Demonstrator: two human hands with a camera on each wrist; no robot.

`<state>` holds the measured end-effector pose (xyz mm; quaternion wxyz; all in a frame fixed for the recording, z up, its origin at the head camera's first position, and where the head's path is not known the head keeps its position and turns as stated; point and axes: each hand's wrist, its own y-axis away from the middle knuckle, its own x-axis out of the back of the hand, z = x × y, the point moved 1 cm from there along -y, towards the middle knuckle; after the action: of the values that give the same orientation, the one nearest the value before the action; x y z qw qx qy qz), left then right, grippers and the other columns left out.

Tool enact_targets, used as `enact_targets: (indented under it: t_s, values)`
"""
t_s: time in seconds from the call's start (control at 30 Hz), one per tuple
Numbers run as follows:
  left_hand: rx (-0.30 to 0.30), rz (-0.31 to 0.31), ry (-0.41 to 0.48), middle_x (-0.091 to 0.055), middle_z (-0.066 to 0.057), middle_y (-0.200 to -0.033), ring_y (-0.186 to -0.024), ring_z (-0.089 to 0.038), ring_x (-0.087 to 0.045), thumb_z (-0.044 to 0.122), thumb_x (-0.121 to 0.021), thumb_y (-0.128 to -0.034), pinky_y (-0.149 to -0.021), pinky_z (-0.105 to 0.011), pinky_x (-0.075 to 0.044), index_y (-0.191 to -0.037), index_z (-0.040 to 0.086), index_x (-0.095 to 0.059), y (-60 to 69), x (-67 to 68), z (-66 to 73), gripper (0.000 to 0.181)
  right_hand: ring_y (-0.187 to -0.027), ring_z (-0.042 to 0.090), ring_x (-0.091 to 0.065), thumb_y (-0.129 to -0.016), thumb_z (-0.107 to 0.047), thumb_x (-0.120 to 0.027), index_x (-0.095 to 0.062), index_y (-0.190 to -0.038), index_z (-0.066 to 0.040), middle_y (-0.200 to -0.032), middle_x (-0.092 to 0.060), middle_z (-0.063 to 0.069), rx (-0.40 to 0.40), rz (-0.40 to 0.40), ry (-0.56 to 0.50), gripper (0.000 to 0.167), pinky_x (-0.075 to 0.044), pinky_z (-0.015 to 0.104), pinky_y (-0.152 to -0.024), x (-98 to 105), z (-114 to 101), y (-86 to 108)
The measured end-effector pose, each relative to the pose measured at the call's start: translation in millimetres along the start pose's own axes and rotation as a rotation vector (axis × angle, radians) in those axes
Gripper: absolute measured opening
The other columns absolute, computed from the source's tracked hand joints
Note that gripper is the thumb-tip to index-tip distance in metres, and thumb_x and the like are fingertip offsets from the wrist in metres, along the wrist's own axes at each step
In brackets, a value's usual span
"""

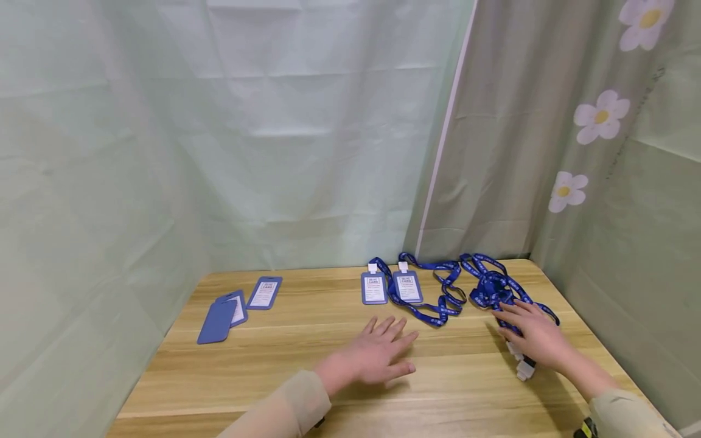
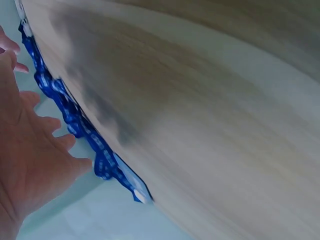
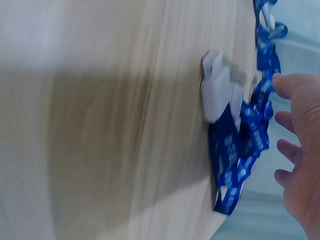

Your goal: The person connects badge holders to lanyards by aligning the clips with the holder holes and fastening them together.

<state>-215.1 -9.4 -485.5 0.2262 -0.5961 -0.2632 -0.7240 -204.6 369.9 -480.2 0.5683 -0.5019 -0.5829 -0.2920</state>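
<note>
My left hand [image 1: 375, 358] hovers above the middle of the table, fingers spread, holding nothing. Beyond its fingertips lie two blue badge holders, the left badge [image 1: 375, 288] and the right badge [image 1: 408, 287], both with white clips and blue lanyards attached. Over at the right, my right hand [image 1: 533, 334] is above a tangled pile of blue lanyards [image 1: 491, 289], its fingers extended. White plastic clips [image 1: 524, 368] of the pile stick out below that hand. In the right wrist view the same clips [image 3: 216, 92] and lanyard straps show beside the fingers, with a gap between.
At the left of the wooden table [image 1: 274, 365] lie loose badge holders without lanyards: one face up [image 1: 265, 293], and one with its plain blue back showing [image 1: 216, 320], overlapping others. A pale green curtain [image 1: 306, 152] encloses the table's back and sides.
</note>
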Motion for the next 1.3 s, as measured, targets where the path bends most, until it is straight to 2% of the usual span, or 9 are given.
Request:
enact_targets:
  t_s: [0.23,0.43,0.5,0.73,0.87,1.07,1.13,1.3]
  values:
    - [-0.045,-0.021,-0.035,-0.012,-0.007,-0.171,-0.156,-0.032,-0.012,0.069,-0.028,-0.1027,-0.123,-0.057,-0.009,-0.165,0.032,-0.018,-8.4,1.5,20.4,0.073,-0.126,0.054,-0.05,-0.083,-0.011,-0.083,-0.073,-0.126,-0.008,-0.133,-0.063,0.025,0.06,0.077,0.041,0.043,-0.038,0.068,-0.1,3.1,19.1,16.5]
    - [-0.091,-0.037,-0.08,-0.01,-0.003,-0.171,-0.156,-0.028,-0.011,0.073,-0.022,-0.1008,-0.124,-0.054,-0.009,-0.164,0.037,-0.015,-16.9,-3.7,37.4,0.073,-0.13,0.054,-0.046,-0.087,-0.016,-0.081,-0.072,-0.129,-0.009,-0.139,-0.059,0.027,-0.007,0.01,0.016,0.043,-0.036,0.069,-0.103,6.6,25.0,24.1]
    - [-0.104,-0.04,-0.092,-0.01,-0.002,-0.172,-0.156,-0.027,-0.011,0.074,-0.021,-0.1003,-0.124,-0.054,-0.01,-0.164,0.039,-0.014,-19.9,-5.7,43.3,0.073,-0.131,0.055,-0.046,-0.087,-0.015,-0.081,-0.072,-0.129,-0.009,-0.139,-0.059,0.027,-0.007,0.002,0.021,0.043,-0.036,0.069,-0.104,6.7,25.7,25.6]
    - [-0.146,-0.06,-0.11,-0.011,0.0,-0.171,-0.157,-0.025,-0.01,0.074,-0.021,-0.1,-0.124,-0.053,-0.01,-0.164,0.041,-0.01,-29.6,-7.6,63.6,0.073,-0.123,0.054,-0.054,-0.081,-0.013,-0.086,-0.076,-0.12,-0.01,-0.128,-0.067,0.024,0.106,0.07,0.109,0.041,-0.044,0.068,-0.098,1.7,25.8,30.8]
    - [-0.163,-0.067,-0.128,-0.01,0.002,-0.172,-0.156,-0.024,-0.01,0.075,-0.02,-0.0994,-0.124,-0.053,-0.009,-0.163,0.043,-0.01,-32.2,-7.0,73.5,0.072,-0.122,0.053,-0.055,-0.076,-0.01,-0.088,-0.077,-0.119,-0.012,-0.126,-0.068,0.022,0.145,0.096,0.125,0.044,-0.045,0.069,-0.096,-3.0,24.9,31.5]
    - [-0.159,-0.079,-0.141,-0.009,0.003,-0.172,-0.156,-0.024,-0.011,0.076,-0.02,-0.0986,-0.124,-0.052,-0.012,-0.163,0.044,-0.01,-33.7,-9.4,80.5,0.072,-0.129,0.054,-0.049,-0.08,-0.005,-0.082,-0.077,-0.121,-0.02,-0.134,-0.064,0.019,0.161,0.035,0.121,0.044,-0.041,0.073,-0.098,-9.3,18.2,28.3]
    - [-0.157,-0.087,-0.136,-0.008,0.004,-0.172,-0.156,-0.024,-0.011,0.076,-0.02,-0.0986,-0.124,-0.052,-0.012,-0.162,0.045,-0.01,-34.1,-10.0,81.1,0.072,-0.13,0.053,-0.048,-0.083,-0.008,-0.082,-0.078,-0.12,-0.024,-0.136,-0.064,0.017,0.17,0.014,0.117,0.04,-0.04,0.074,-0.098,-10.6,14.4,26.1]
    - [-0.156,-0.096,-0.133,-0.009,0.004,-0.171,-0.156,-0.023,-0.011,0.076,-0.021,-0.0988,-0.124,-0.053,-0.012,-0.162,0.045,-0.01,-35.3,-11.5,81.1,0.071,-0.132,0.051,-0.047,-0.088,-0.017,-0.081,-0.078,-0.119,-0.024,-0.139,-0.063,0.014,0.215,-0.024,0.096,0.032,-0.039,0.073,-0.1,-11.1,2.1,17.6]
